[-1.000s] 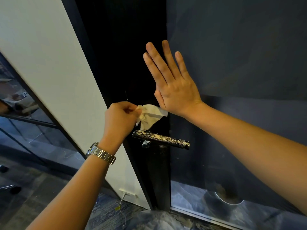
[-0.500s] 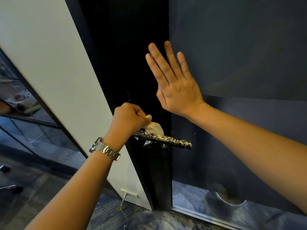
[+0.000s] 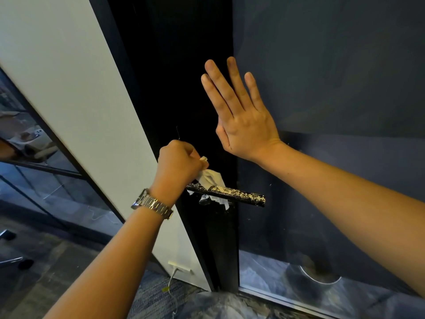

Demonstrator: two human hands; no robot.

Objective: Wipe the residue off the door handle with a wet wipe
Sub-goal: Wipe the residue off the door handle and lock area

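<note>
— How did the door handle [image 3: 241, 195] look?
— A black lever, speckled with pale residue. Your left hand [image 3: 178, 168] clenched the wet wipe [image 3: 210, 178] onto its inner end.
— And the other?
— Your right hand [image 3: 243, 118] lay flat, fingers straight, on the dark door [image 3: 195, 65], beside a white wall [image 3: 69, 88].

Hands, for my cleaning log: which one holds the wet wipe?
The left hand, wearing the wristwatch, grips the wet wipe on the door handle; the right hand rests flat on the door.
</note>
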